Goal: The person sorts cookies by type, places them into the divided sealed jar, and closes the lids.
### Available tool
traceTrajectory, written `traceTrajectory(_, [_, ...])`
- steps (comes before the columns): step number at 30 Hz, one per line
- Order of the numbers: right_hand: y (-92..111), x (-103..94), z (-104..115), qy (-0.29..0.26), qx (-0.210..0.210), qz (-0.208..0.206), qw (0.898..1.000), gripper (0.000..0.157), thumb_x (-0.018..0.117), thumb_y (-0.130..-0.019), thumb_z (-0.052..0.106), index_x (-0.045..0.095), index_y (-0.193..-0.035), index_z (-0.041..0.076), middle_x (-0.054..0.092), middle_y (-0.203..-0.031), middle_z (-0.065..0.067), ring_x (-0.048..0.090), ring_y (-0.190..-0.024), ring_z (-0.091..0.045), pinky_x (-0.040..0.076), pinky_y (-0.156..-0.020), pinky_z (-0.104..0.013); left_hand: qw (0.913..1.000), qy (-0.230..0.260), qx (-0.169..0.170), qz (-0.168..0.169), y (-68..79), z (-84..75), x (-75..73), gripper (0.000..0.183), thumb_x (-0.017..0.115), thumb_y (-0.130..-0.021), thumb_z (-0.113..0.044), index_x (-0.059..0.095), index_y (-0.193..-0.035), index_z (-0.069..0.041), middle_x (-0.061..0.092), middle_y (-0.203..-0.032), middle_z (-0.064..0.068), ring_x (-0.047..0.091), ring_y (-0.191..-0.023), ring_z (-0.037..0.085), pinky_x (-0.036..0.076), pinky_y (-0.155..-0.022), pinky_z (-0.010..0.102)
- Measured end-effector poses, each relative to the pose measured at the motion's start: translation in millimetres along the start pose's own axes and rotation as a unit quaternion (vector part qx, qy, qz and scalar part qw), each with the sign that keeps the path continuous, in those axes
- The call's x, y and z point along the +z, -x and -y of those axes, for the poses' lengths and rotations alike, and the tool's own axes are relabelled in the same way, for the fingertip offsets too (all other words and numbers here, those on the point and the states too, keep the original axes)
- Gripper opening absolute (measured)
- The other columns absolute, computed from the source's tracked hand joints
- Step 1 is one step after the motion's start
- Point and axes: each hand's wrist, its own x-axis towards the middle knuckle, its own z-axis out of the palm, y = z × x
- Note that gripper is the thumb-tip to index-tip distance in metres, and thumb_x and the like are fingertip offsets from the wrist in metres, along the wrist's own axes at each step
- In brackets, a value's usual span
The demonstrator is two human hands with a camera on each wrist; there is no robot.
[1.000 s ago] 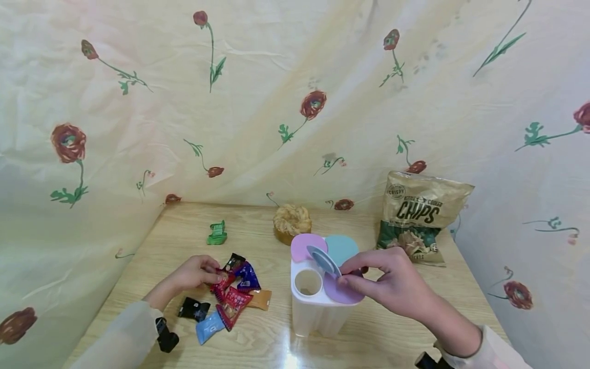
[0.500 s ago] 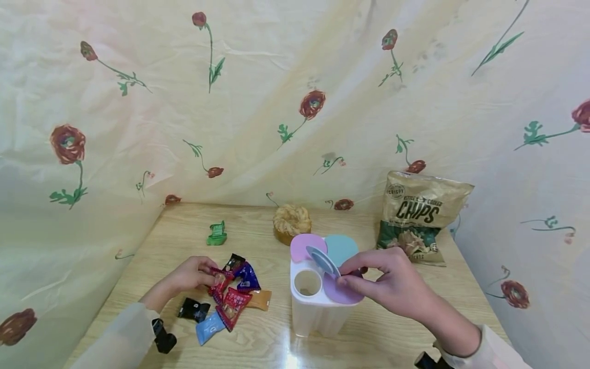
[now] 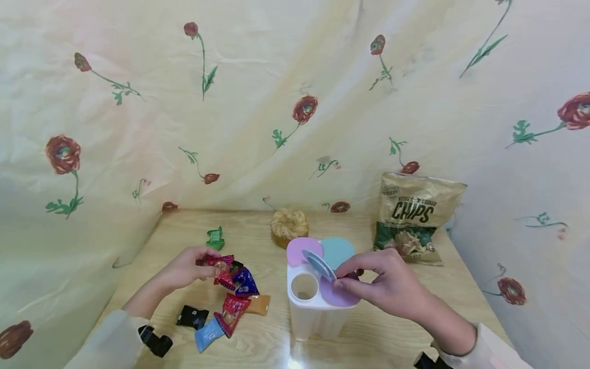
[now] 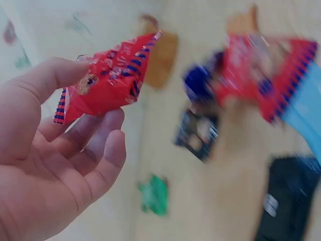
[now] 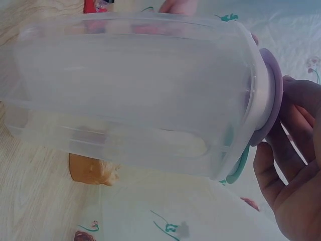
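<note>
In the head view, my left hand (image 3: 186,270) pinches a red wrapped snack packet (image 3: 223,271) between thumb and fingers. The left wrist view has this packet (image 4: 108,78) raised, with the table things blurred beyond it. My right hand (image 3: 392,287) holds a round blue-grey lid (image 3: 318,263) tilted over a tall translucent container (image 3: 318,320). One round opening (image 3: 304,287) at the container's front left is uncovered. A pink lid (image 3: 301,250), a teal lid (image 3: 338,251) and a purple lid (image 3: 338,294) cover its other openings. The held lid is out of sight in the right wrist view.
Near my left hand lie a second red packet (image 3: 232,313), a dark blue packet (image 3: 246,283), an orange packet (image 3: 259,304), a light blue packet (image 3: 208,334) and a black packet (image 3: 192,316). Behind are a green packet (image 3: 215,238), a ring-shaped bread (image 3: 289,225) and a chips bag (image 3: 417,218).
My left hand has picked the red packet up from the pile and raised it slightly. The right hand keeps the lid tilted in the same place. The head view has shifted a little.
</note>
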Motion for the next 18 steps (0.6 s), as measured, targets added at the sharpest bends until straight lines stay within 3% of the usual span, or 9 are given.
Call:
traceTrajectory(8, [-2,2.9,-1,-0.002,-0.018,0.005,1.0,0.026,0.082,-0.083,-0.001,0.079,-0.099,0.02,0.077,-0.089,0.009,0.067,-0.075,-0.004,0.055,-0.067,-0.022,0.997,0.004,0.077,-0.001,13.6,-61.9,6.6,0.045,0.074,-0.095,-0.021,0.063,-0.136,-0.006,0.068,-0.119,0.011,0.066,-0.1,0.023,0.057,-0.079,0.032])
traceTrajectory(13, [-1,2.1,-1,-0.007,-0.015,-0.001,1.0,0.027,0.082,-0.084,-0.003,0.079,-0.098,0.019,0.077,-0.09,0.008,0.07,-0.077,-0.005,0.056,-0.068,-0.021,0.992,0.017,0.124,-0.018,16.9,-97.2,16.4,0.037,0.076,-0.093,-0.017,0.065,-0.126,-0.006,0.068,-0.108,0.011,0.064,-0.097,0.026,0.056,-0.079,0.033])
traceTrajectory(18, [0,1.0,0,-0.004,-0.012,-0.008,1.0,0.027,0.082,-0.083,-0.003,0.079,-0.097,0.02,0.077,-0.089,0.008,0.071,-0.077,-0.005,0.057,-0.068,-0.021,0.9873,0.05,0.147,-0.034,22.3,-125.8,27.5,0.031,0.078,-0.09,-0.013,0.065,-0.118,-0.006,0.067,-0.104,0.011,0.063,-0.094,0.029,0.056,-0.077,0.033])
